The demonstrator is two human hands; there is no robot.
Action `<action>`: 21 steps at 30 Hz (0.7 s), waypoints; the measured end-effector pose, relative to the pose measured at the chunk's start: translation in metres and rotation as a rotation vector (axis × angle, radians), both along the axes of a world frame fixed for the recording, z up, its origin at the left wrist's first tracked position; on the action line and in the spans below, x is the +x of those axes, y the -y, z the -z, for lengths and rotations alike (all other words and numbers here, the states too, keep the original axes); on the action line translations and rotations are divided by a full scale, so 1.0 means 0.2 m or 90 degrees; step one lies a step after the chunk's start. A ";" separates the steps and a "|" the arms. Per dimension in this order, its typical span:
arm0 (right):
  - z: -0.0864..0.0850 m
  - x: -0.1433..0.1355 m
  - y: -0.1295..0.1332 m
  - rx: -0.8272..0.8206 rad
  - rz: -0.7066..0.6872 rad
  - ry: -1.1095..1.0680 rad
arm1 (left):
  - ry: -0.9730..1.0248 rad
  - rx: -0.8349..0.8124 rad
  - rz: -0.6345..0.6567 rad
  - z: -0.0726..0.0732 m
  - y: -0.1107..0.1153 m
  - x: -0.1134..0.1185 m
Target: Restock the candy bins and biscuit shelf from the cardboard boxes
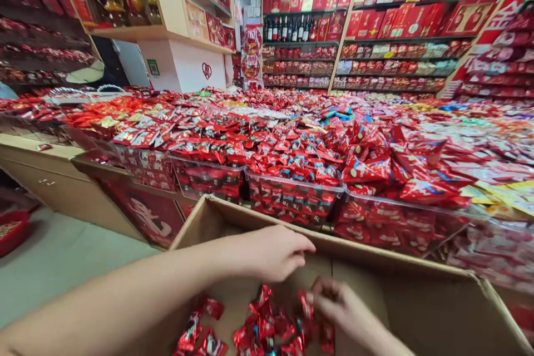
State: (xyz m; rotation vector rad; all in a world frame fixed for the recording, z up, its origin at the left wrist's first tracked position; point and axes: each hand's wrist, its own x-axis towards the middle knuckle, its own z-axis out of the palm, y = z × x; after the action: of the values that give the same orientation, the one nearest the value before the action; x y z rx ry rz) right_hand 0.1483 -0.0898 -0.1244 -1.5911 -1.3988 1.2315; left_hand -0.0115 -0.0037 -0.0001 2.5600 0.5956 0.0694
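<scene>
An open cardboard box (pixel 375 256) stands in front of me, with several small red wrapped candies (pixel 267 322) loose on its bottom. My left hand (pixel 271 253) reaches across inside the box, above the candies. Its thumb and forefinger are a little apart, and nothing shows between them; the other fingers are mostly hidden. Lower and to the right, my right hand (pixel 336 303) is slightly blurred, its fingers closed on a red wrapped candy (pixel 306 305). More candies lie just below and left of that hand.
Beyond the box stand clear plastic bins (pixel 296 194) heaped with red packets. Larger red bags (pixel 387 167) fill a bin at the right. Shelves (pixel 308 5) of bottles and gift boxes line the back. A red basket (pixel 14 231) sits on the floor at left.
</scene>
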 end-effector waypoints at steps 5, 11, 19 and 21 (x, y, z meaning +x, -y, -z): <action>-0.15 0.05 -0.02 -0.050 0.105 -0.429 | -0.034 -0.210 -0.075 0.06 0.01 0.04; -0.21 0.02 0.04 -0.022 0.124 -0.494 | 0.003 -0.258 -0.115 0.12 0.05 0.08; -0.21 0.07 0.12 0.449 0.111 -0.095 | 0.142 -0.442 -0.173 0.03 0.08 0.08; -0.22 0.09 0.14 0.594 0.042 0.078 | 0.186 -0.530 -0.172 -0.01 0.09 0.09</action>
State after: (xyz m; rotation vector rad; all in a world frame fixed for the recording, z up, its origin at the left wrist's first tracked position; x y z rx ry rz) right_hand 0.1660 -0.1176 -0.0810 -1.0302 -1.6296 0.3137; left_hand 0.0056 -0.0223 0.0021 1.6233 0.6726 0.2298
